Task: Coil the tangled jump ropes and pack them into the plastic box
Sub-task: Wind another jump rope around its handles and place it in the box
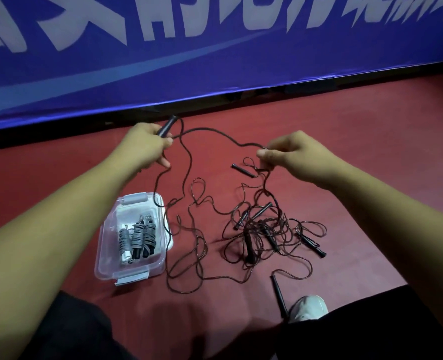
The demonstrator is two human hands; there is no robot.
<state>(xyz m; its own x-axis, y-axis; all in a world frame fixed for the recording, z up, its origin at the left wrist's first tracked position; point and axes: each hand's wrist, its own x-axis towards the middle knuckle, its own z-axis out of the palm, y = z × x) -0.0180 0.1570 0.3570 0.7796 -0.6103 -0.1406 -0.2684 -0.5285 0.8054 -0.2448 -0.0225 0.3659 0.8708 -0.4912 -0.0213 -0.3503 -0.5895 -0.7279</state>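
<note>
My left hand point(143, 146) grips a black jump rope handle point(166, 126) raised above the red floor. Its thin dark cord point(215, 132) arcs over to my right hand point(290, 154), which pinches the cord between thumb and fingers. Below the hands, a tangle of dark jump ropes point(256, 229) with several black handles lies on the floor. A clear plastic box point(106, 255) sits open at the lower left of the tangle. Inside it lie coiled ropes point(137, 239), grey and black. One loose cord hangs across the box's right rim.
A blue banner with white lettering point(215, 61) runs along the back, close behind the hands. A separate black handle point(242, 170) lies on the floor under my right hand. My white shoe point(308, 306) touches another handle point(278, 294) at the lower right.
</note>
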